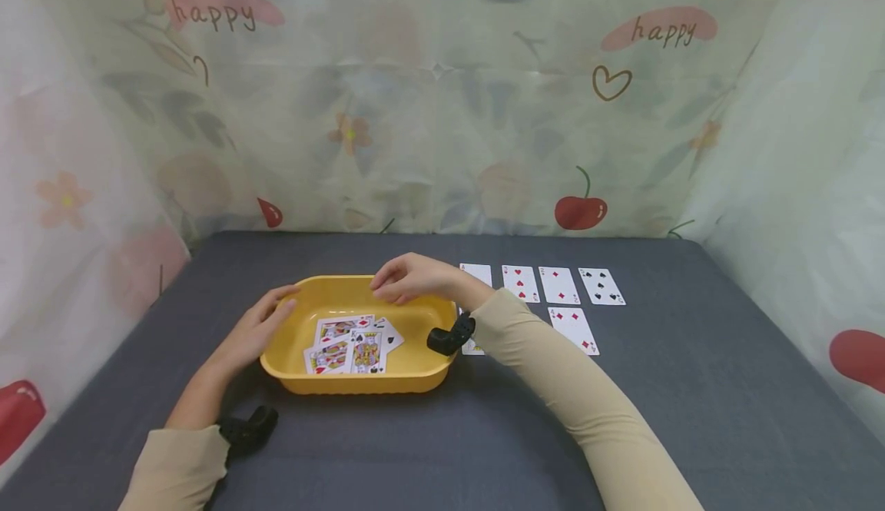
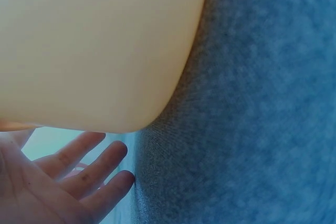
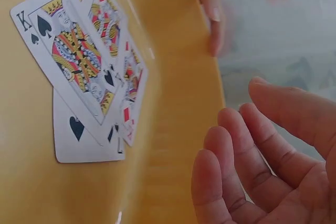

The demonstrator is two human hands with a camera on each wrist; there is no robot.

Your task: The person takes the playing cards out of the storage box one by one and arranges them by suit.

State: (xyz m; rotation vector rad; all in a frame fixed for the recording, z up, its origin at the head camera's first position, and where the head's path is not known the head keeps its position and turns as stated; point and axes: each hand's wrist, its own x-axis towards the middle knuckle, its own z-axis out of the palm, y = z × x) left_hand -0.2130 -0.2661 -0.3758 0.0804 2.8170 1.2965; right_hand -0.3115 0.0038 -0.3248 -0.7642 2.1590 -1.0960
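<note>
A yellow plastic basin (image 1: 359, 385) stands on the table with several playing cards inside. The king of spades (image 3: 73, 59) lies on top, overlapping a red heart court card (image 3: 106, 22), a diamond court card (image 3: 135, 80) and a partly covered spade card (image 3: 79, 148). My left hand (image 1: 259, 326) holds the basin's left rim between thumb and index finger; in the left wrist view its other fingers (image 2: 97, 174) spread below the basin's edge. Above the far side of the basin hovers my right hand (image 1: 415, 277), fingers loosely bent and holding nothing.
Right of the basin, face-up cards lie in rows: a heart card (image 1: 520, 284), a diamond card (image 1: 558, 286), a spade card (image 1: 601, 287) and the four of diamonds (image 1: 573, 331). My right forearm partly covers other cards. Patterned cloth (image 1: 435, 150) hangs behind the dark table (image 1: 387, 449).
</note>
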